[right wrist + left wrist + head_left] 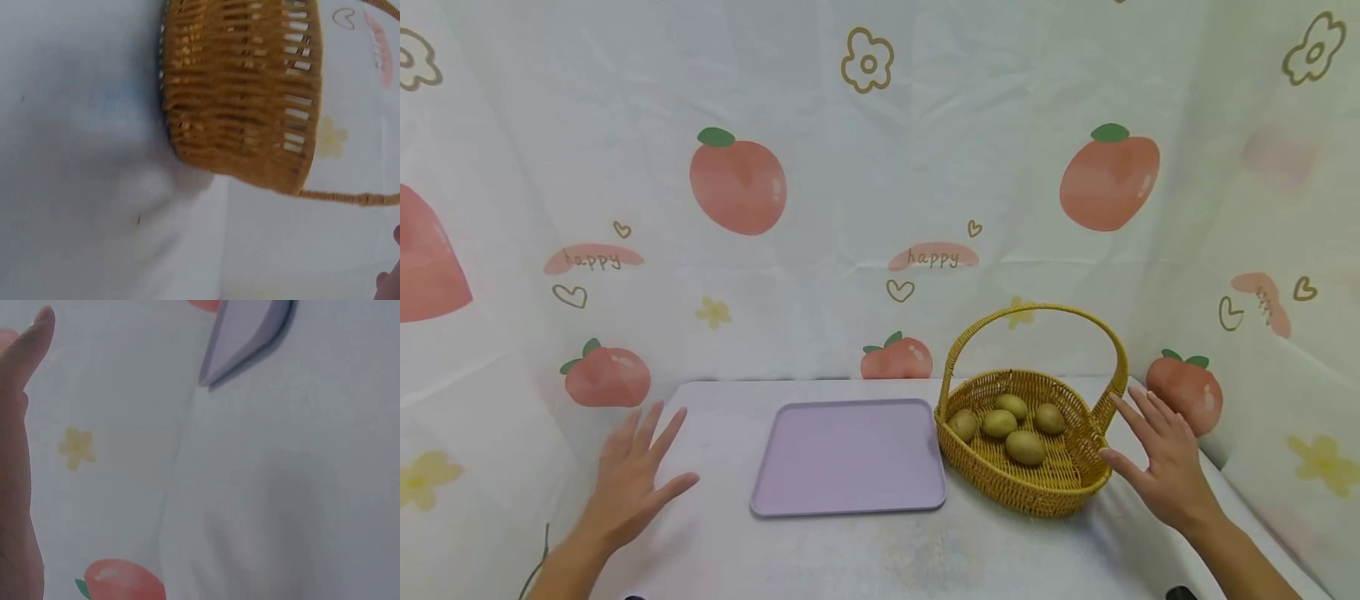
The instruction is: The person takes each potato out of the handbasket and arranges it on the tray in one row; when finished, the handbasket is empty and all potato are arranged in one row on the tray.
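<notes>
In the head view, my left hand (631,479) is held up at the left with its fingers spread, touching nothing. A flat lilac tray (850,458) with a raised rim lies to its right on the table. My right hand (1168,467) is raised at the right edge of a yellow-brown wicker basket (1033,498), fingers extended and holding nothing. Whether its fingertips touch the basket I cannot tell. Inside the basket sit several oval, greenish-brown fruits (1026,447) that look like kiwis. The left wrist view shows my left thumb (39,337) and a tray corner (240,337).
A white table (820,554) carries the tray and basket. The basket's tall arched handle (1037,307) stands upright. White cloth (820,317) printed with peaches, flowers and hearts hangs behind and at both sides. Two small dark objects (1180,592) show at the bottom edge.
</notes>
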A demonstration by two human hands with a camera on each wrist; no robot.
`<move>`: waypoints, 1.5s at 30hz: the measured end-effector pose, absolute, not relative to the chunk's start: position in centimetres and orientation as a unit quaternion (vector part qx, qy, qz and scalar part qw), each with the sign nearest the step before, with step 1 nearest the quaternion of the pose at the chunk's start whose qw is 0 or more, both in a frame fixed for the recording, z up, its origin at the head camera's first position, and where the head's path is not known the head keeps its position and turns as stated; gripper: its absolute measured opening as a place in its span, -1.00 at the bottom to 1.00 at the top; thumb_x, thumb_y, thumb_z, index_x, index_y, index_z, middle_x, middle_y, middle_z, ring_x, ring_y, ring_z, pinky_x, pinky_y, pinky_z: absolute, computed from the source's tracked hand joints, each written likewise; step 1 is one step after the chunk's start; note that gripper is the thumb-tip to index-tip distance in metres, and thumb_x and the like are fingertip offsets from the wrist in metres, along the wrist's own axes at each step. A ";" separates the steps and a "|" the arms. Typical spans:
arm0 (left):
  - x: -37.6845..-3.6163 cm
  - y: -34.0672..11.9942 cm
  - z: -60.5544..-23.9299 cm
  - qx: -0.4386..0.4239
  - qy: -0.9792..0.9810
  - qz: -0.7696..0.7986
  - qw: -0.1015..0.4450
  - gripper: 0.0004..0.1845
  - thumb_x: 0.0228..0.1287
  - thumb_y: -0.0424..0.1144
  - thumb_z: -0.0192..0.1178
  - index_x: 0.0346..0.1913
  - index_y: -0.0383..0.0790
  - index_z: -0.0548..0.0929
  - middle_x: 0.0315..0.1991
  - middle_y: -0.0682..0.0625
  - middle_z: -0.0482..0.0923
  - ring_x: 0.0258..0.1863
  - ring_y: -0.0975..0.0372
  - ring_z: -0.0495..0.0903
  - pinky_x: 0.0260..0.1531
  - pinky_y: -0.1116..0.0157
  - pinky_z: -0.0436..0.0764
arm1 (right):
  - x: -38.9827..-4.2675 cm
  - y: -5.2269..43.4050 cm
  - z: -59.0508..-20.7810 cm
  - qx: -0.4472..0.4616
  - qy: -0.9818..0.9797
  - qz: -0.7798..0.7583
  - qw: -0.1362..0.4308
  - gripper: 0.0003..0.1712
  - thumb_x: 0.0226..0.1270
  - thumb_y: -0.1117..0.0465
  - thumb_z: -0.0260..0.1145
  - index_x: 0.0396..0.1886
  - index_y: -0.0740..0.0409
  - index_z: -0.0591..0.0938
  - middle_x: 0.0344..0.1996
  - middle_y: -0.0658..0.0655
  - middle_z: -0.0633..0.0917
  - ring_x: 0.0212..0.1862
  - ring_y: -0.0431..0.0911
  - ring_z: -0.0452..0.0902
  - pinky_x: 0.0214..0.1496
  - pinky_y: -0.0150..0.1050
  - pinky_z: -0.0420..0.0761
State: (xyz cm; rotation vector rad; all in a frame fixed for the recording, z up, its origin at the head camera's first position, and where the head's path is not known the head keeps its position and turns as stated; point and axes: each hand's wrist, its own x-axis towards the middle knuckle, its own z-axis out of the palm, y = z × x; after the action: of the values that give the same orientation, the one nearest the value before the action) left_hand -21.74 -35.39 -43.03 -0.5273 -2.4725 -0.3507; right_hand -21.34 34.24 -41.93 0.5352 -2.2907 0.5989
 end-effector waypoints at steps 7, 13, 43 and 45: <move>-21.9 -33.8 -42.1 -0.236 -0.900 -0.177 0.319 -0.12 0.20 0.16 0.22 0.51 -0.06 0.17 0.52 -0.20 -0.04 0.49 -0.09 -0.20 0.41 -0.14 -0.30 | -21.6 32.0 -41.0 0.247 -0.860 0.265 0.360 -0.22 0.18 0.01 0.40 0.37 0.17 0.42 0.38 0.31 0.32 0.47 0.05 0.02 0.51 -0.08 -0.09; -22.1 -32.1 -41.0 -0.260 -0.875 -0.219 0.346 -0.16 0.17 0.21 0.22 0.45 -0.10 0.31 0.47 -0.22 0.10 0.46 -0.13 -0.07 0.40 -0.19 -0.18 | -22.3 30.1 -39.8 0.239 -0.867 0.314 0.304 -0.16 0.11 0.26 0.41 0.44 0.06 0.35 0.43 0.21 0.25 0.47 -0.12 -0.02 0.41 0.25 0.08; -24.5 -27.3 -40.2 -0.245 -0.830 -0.423 0.270 -0.50 0.23 -0.52 0.21 0.26 -0.34 0.50 0.26 -0.25 0.42 0.27 0.36 0.32 0.15 0.61 0.34 | -31.8 25.2 -37.3 0.207 -0.895 0.395 0.030 -0.46 0.41 0.09 0.26 0.31 0.20 0.46 0.14 0.37 0.56 0.12 0.24 0.51 0.10 0.20 0.53; -24.7 -27.0 -40.6 -0.230 -0.838 -0.429 0.248 -0.54 0.30 -0.47 0.19 0.27 -0.34 0.49 0.27 -0.25 0.40 0.27 0.23 0.35 0.15 0.55 0.39 | -32.5 25.1 -37.5 0.214 -0.894 0.393 0.013 -0.47 0.42 0.10 0.25 0.29 0.24 0.47 0.13 0.39 0.56 0.12 0.26 0.51 0.10 0.19 0.54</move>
State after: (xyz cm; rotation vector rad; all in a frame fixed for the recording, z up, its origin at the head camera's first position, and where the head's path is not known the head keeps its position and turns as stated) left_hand -24.71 -26.97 -40.61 -0.6281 -2.2836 -1.1685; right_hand -32.50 25.06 -37.48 0.6662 -2.7859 1.2252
